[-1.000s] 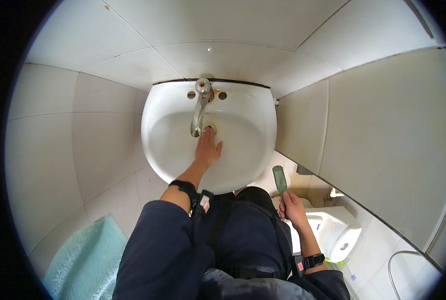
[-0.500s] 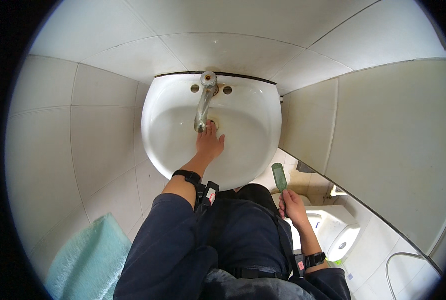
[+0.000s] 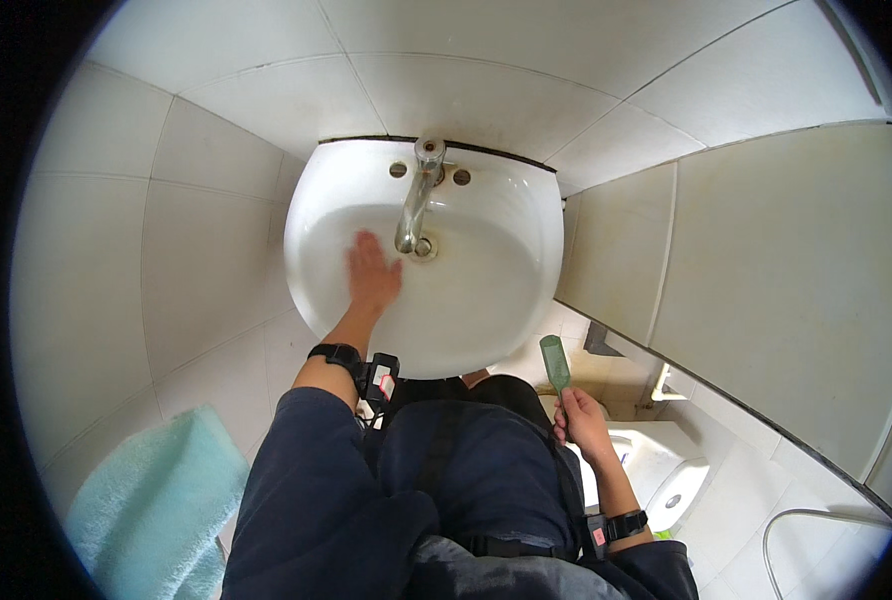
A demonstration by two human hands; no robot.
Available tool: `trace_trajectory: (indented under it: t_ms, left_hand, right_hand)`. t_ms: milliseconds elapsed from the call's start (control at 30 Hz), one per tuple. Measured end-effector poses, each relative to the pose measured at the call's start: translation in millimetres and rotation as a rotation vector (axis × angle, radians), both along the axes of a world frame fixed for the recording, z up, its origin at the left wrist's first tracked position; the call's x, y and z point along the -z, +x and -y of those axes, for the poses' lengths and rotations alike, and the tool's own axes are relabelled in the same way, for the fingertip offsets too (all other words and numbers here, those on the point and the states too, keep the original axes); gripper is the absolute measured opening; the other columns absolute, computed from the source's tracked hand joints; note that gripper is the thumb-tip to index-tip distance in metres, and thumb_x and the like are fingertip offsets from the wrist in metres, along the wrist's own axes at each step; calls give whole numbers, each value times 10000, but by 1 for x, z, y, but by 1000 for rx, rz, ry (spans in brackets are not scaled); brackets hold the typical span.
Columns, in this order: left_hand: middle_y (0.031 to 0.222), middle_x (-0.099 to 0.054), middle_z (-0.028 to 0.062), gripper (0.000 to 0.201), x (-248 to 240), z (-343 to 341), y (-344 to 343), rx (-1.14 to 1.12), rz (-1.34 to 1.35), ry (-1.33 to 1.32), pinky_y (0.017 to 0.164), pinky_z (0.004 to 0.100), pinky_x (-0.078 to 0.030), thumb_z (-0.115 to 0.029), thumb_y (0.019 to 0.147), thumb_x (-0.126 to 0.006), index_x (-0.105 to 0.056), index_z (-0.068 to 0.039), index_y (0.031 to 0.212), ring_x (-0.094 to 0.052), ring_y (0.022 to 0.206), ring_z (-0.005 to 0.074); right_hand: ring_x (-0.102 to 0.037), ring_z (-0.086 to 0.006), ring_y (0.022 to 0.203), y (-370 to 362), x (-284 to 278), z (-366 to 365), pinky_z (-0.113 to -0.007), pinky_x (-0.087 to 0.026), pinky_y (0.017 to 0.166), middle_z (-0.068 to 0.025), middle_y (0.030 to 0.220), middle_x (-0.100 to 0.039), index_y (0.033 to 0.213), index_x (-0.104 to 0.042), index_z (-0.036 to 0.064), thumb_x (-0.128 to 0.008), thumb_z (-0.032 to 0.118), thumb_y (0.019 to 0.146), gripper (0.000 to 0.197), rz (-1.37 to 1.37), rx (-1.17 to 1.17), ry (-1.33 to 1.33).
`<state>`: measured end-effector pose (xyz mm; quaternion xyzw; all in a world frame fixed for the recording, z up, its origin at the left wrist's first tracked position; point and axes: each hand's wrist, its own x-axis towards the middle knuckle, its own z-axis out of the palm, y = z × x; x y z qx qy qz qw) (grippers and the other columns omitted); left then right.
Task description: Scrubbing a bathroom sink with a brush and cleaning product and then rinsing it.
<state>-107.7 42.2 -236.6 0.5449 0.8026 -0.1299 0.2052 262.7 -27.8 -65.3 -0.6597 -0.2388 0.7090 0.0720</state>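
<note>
My left hand [image 3: 372, 273] is over the left part of the white sink basin [image 3: 486, 290], palm down, its fingers stretched out and a little blurred. I cannot tell whether it touches the basin. Just right of it are the metal faucet [image 3: 414, 212] and the round drain [image 3: 424, 248]. My right hand [image 3: 583, 422], low on the right outside the basin, is closed round the handle of a green paddle-shaped tool [image 3: 556, 362]. The tool's flat head points up and away from me; its underside is hidden.
A light teal fluffy towel [image 3: 156, 500] hangs at the lower left. Behind my right forearm stands a white toilet [image 3: 656, 465]. A pale panel [image 3: 786, 290] runs along the right, with a thin hose [image 3: 766, 545] below it. Tiled walls [image 3: 206, 240] enclose the sink.
My left hand has moved left from the drain, uncovering it, and now lies over the left of the basin. The right hand keeps its hold on the green tool. The view has shifted slightly.
</note>
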Motion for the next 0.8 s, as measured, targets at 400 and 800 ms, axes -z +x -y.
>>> trace_trajectory:
  t_ms: [400, 800]
  left_hand:
    - [1436, -247, 255, 697, 47, 4, 26, -118, -48, 404, 1117, 446, -144, -399, 921, -405, -206, 85, 1382, -172, 1365, 367]
    - [1473, -204, 206, 719, 33, 0, 53, -139, 267, 294, 1127, 436, -112, -328, 876, -496, -186, 42, 1409, -152, 1377, 350]
  right_hand:
    - [-427, -112, 429, 10, -1, 11, -257, -357, 390, -10, 572, -427, 870, -462, 37, -391, 310, 986, 305, 19, 14, 22]
    - [-425, -113, 413, 9, -2, 15, -242, -349, 385, 0, 561, -431, 857, -459, 51, -395, 318, 985, 303, 31, 22, 3]
